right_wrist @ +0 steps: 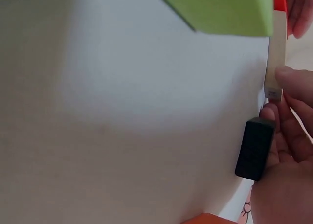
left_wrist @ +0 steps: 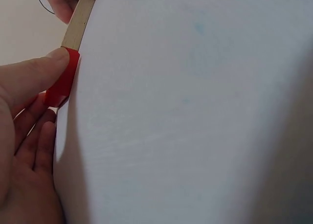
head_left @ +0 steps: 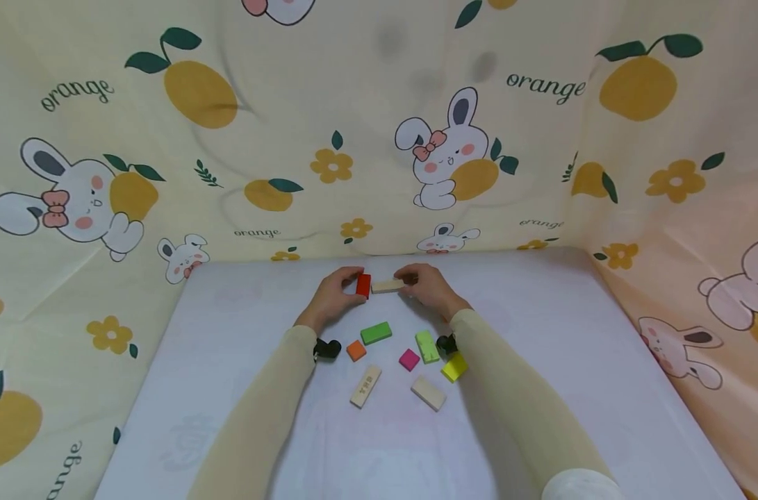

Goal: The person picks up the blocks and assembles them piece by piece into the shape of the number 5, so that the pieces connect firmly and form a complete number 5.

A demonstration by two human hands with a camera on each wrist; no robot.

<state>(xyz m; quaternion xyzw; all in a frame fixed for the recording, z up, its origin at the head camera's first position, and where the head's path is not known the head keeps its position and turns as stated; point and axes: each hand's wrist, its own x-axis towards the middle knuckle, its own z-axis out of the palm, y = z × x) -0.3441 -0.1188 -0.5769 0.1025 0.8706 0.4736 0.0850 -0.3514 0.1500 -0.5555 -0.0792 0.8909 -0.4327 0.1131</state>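
Observation:
At the far part of the table, my left hand [head_left: 330,300] pinches a red block [head_left: 363,286] between thumb and fingers. My right hand [head_left: 433,290] holds the right end of a plain wooden block [head_left: 387,286]. The two blocks lie end to side; in the left wrist view the red block [left_wrist: 63,82] and the wooden block [left_wrist: 79,24] appear to touch. A black block [right_wrist: 255,148] stands beside my right fingers in the right wrist view, mostly hidden by the hand in the head view.
Nearer on the white table [head_left: 228,403] lie a green block [head_left: 376,333], an orange block [head_left: 356,351], a pink block [head_left: 409,359], a light green block [head_left: 426,346], a yellow block [head_left: 454,367] and two wooden blocks [head_left: 366,387]. A printed cloth [head_left: 366,90] surrounds the table.

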